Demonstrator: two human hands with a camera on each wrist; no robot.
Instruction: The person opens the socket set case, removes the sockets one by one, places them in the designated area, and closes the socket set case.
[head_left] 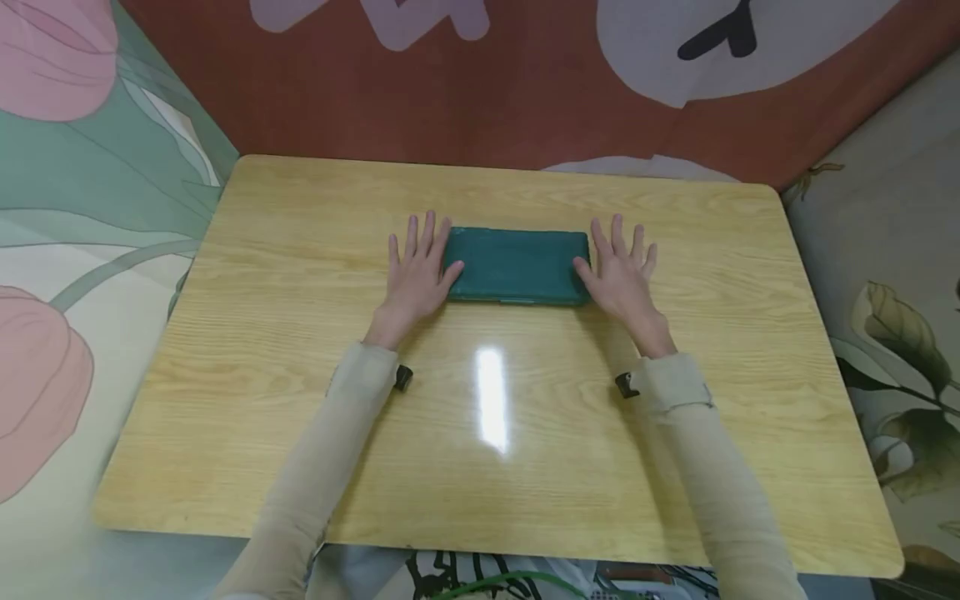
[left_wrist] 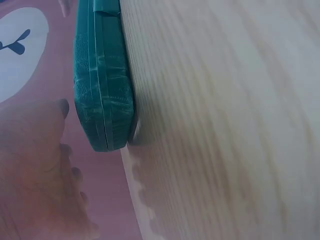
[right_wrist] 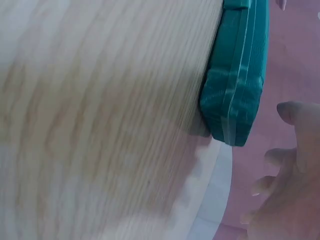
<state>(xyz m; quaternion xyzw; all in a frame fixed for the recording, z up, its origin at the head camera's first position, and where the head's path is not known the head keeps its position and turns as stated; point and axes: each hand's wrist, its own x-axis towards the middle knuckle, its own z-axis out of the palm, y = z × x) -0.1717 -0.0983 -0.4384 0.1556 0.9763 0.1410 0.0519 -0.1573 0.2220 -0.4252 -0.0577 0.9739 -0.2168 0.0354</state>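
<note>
Green case: a flat, dark green case (head_left: 517, 264) lay closed on the table, long side running from 9 to 3 o'clock, a little past the middle of the top toward 12 o'clock.
Case edge: the wrist views showed a pale seam running round its side (left_wrist: 102, 100), and the case sat flat on the wood (right_wrist: 235, 85).
Left hand: the left hand (head_left: 417, 275) lay palm down on the table at the case's 9 o'clock end, fingers straight and spread, pointing toward 12 o'clock.
Left thumb: it reached toward 3 o'clock and touched the near corner of the case; nothing was gripped.
Right hand: the right hand (head_left: 619, 273) lay palm down at the case's 3 o'clock end, fingers likewise straight and fanned toward 12 o'clock.
Right thumb: it lay against the case's near corner at that end, touching but not curled round it.
Between the hands: the case sat framed by both, each hand just beside one short end.
Sleeves: beige sleeves (head_left: 330, 450) covered both forearms to the wrist, with a small dark piece at the inner side of each cuff.
Table: a light wooden table (head_left: 285, 250) with rounded corners, and a bright patch of glare at 6 o'clock from the case.
Surroundings: a reddish cloth (head_left: 525, 92) with pale shapes lay beyond the table at 12 o'clock; a flowered fabric in pink and green (head_left: 67, 167) lay at 9 o'clock, and a leaf-patterned one at 3 o'clock.
</note>
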